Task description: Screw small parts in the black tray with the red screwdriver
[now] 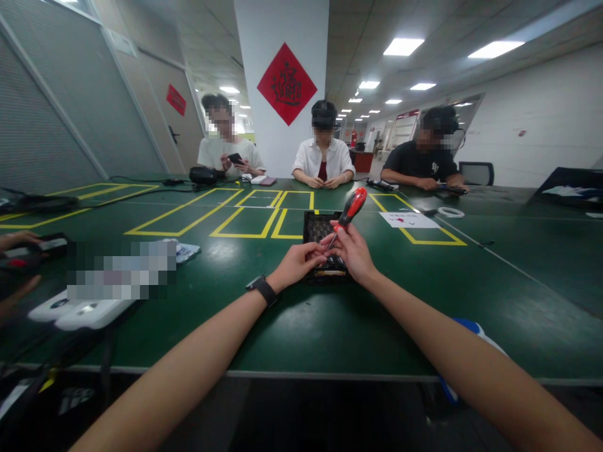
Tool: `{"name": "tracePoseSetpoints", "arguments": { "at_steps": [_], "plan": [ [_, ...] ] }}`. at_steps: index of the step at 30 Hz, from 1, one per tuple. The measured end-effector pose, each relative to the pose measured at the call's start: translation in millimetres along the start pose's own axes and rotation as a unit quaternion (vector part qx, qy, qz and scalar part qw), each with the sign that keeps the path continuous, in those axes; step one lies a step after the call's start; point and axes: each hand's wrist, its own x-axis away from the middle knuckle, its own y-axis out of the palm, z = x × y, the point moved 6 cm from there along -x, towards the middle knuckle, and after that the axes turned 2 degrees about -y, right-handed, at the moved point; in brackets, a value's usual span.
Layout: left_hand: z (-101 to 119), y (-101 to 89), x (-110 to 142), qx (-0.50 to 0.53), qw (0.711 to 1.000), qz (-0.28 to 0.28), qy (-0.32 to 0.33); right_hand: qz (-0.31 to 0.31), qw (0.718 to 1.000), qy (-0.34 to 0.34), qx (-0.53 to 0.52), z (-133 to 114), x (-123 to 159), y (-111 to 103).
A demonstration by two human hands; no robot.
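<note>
My right hand (355,254) is closed around a screwdriver (353,206) with a red and black handle. The handle leans up to the right, and the thin shaft points down toward my left fingers. My left hand (298,263), with a dark watch on the wrist, is pinched close to the shaft's tip. Whatever sits between those fingers is too small to make out. Under both hands lies an open black case (311,227) with rows of small pieces inside. My hands cover much of the case.
Yellow tape rectangles mark the green table (264,339). A white device (89,314) lies at left, near another person's hand (19,240). At right are a paper sheet (407,220) and a tape roll (451,213). Three people sit across the table.
</note>
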Motion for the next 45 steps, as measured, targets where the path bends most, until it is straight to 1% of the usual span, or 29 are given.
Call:
{"name": "tracePoseSetpoints", "arguments": {
  "at_steps": [2,9,18,24,34,41,45],
  "plan": [
    [0.7,-1.0,-0.1,-0.002,1.0,0.009,-0.001,0.003,1.0,0.002,-0.004,0.1,-0.2,-0.2],
    [2.7,-1.0,0.3,-0.018,1.0,0.004,-0.011,-0.004,1.0,0.002,0.004,0.1,0.2,2.2],
    [1.2,-0.5,-0.4,-0.047,0.999,-0.004,0.01,-0.021,1.0,0.007,-0.004,3.7,0.1,0.5],
    [1.2,-0.4,-0.7,-0.063,0.998,-0.007,0.021,-0.004,1.0,-0.005,0.012,2.6,-0.5,-2.1],
    [3.0,-1.1,-0.2,-0.048,0.999,0.007,-0.004,-0.007,1.0,-0.012,0.023,-2.0,1.7,1.6],
    [5.9,0.1,0.6,-0.054,0.998,-0.013,0.026,-0.018,1.0,0.012,-0.005,2.9,0.3,1.9],
    [7.7,0.3,1.3,-0.052,0.998,-0.01,0.018,-0.012,1.0,0.008,-0.003,3.4,0.3,0.1]
  ]
}}
